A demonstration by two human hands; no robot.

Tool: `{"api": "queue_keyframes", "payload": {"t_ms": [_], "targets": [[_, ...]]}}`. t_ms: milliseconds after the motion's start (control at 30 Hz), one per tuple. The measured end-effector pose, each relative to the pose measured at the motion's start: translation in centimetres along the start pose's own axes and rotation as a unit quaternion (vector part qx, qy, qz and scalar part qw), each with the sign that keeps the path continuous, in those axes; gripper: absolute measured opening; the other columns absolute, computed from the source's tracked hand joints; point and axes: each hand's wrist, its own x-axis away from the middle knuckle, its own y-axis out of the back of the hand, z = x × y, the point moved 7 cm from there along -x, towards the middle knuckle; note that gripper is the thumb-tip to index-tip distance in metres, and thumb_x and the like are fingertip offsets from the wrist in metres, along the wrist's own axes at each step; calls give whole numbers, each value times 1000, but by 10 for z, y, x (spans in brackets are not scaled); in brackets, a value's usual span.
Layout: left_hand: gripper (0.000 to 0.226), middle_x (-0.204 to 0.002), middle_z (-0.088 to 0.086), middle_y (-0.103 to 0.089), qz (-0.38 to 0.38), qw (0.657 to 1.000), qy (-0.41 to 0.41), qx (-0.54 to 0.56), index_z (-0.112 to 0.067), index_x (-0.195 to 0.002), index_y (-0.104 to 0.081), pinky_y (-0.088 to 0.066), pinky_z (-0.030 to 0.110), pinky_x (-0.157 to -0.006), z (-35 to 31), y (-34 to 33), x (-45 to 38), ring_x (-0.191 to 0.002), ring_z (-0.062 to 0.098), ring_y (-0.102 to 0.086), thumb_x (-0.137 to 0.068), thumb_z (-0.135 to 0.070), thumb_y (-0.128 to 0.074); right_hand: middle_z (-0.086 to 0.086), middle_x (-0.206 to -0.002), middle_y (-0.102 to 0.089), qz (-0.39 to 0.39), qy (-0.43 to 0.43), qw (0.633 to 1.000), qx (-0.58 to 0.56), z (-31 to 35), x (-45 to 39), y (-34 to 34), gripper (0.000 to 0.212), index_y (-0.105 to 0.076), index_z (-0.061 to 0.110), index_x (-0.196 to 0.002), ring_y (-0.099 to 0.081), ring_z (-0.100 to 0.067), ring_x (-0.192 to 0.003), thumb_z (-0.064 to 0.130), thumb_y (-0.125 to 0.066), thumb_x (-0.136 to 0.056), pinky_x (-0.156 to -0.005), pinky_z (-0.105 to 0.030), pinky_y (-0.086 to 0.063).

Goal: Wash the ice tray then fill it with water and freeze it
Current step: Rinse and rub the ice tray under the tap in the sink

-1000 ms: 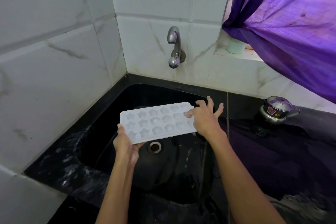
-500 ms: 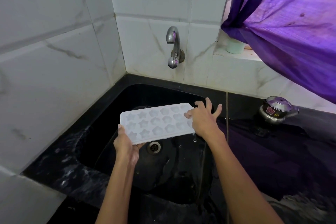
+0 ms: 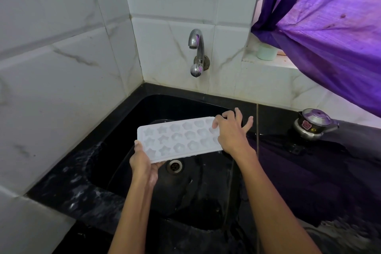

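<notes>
Between the two hands, one white ice tray (image 3: 179,139) is being held in the air above the black sink (image 3: 127,113), over the drain (image 3: 174,166). The left hand (image 3: 144,166) is gripping the tray's near-left corner: its thumb is lying on the top rim and its fingers are curling beneath, hidden by the tray. The right hand (image 3: 233,135) is lying over the tray's right end, its thumb pressing the top face near the far edge while its fingers (image 3: 239,113) are spreading loosely past the far-right corner; whether they are closing on the edge cannot be told. The tray is facing cavity side up, tilting slightly toward the camera. Its long axis is running left to right, the right end sitting a little farther back. Three rows of moulds are showing, star and flower shapes, six visible in each row before the right hand is covering the rest. One metal tap (image 3: 196,53) is projecting from the tiled wall behind. One small steel pot (image 3: 313,122) is standing on the black desk (image 3: 309,171) at the right, well apart from the tray. One purple curtain (image 3: 329,27) is hanging above it.
</notes>
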Motion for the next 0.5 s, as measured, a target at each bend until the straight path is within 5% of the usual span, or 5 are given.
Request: {"api": "queue_keyframes", "payload": {"t_ms": [233, 500], "targets": [[35, -93, 7, -68, 2, 1000, -6, -4, -17, -95, -58, -54, 43, -64, 0, -2, 0, -85, 26, -67, -100, -42, -35, -8, -158, -17, 27, 54, 998, -4, 18, 5, -11, 70, -63, 33, -124, 11, -33, -149, -20, -51, -79, -112, -65, 15], [35, -90, 6, -68, 7, 1000, -7, -15, -17, -92, -58, -53, 41, -62, 2, -4, 2, -83, 25, -67, -101, -42, -34, -9, -154, -22, 31, 52, 998, 20, 20, 5, -14, 64, -67, 32, -116, 10, -36, -148, -18, -53, -79, -111, -67, 13]]}}
